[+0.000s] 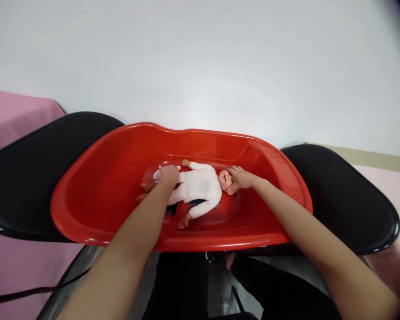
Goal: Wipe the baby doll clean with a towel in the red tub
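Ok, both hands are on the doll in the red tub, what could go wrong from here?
The tub seems to bridge two black chairs; leaning on its rim might tip or slide it. The right hand only touches the doll at its head, so it could slip if the left hand pulls at the legs.

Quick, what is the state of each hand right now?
Left hand: closed on the white-clothed legs of the doll.
Right hand: open, fingertips resting against the doll's head, not gripping it.
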A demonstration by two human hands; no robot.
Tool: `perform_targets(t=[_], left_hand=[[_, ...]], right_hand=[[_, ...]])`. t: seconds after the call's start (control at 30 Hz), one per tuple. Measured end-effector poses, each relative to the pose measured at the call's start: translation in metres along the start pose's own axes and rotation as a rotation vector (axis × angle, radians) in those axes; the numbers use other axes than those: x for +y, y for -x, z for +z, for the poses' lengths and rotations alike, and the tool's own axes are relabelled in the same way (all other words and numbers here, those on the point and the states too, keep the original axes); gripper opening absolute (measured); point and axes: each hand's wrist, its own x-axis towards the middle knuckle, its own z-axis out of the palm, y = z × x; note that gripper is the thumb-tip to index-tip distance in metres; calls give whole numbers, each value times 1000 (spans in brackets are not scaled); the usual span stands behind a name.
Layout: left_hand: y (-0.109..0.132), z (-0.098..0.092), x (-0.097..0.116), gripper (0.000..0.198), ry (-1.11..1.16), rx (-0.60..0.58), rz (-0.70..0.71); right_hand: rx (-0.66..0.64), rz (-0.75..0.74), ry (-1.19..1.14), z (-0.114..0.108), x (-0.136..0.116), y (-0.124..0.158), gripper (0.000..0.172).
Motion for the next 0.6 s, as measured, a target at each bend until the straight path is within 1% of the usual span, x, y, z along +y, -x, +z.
perform_targets(t=[0.07, 0.1, 0.17, 0.2, 0.23, 0.27, 0.33, 0.4, 0.47, 0.53, 0.57, 0.6], left_hand=[[10, -13, 7, 54, -53, -1, -40], [16, -20, 13, 48, -54, 16, -40], [28, -36, 29, 35, -24, 84, -15], [36, -42, 39, 35, -5, 132, 9], [43, -48, 48, 39, 14, 192, 42], [51, -52, 58, 44, 33, 265, 95], [67, -55, 75, 45, 95, 435, 307], [80, -55, 87, 42, 99, 544, 497], [89, -54, 94, 39, 79, 597, 633], [94, -53, 98, 35, 74, 605, 702], [94, -52, 99, 35, 79, 592, 714], [93, -52, 100, 35, 87, 576, 712]], right_hand=[[7, 8, 0, 1, 1, 0, 106], [14, 17, 4, 1, 1, 0, 110], [55, 26, 2, -1, 0, 1, 114], [95, 26, -11, -3, 0, 2, 113], [147, 23, -37, -5, -1, 3, 111], [210, 19, -77, -7, -3, 5, 109], [350, 17, -198, -12, -9, 9, 109], [452, -17, -386, -15, -21, 15, 111], [505, -72, -624, -15, -39, 20, 108], [542, -102, -855, -14, -59, 22, 100], [561, -95, -941, -13, -67, 22, 93], [576, -78, -998, -13, -73, 22, 82]])
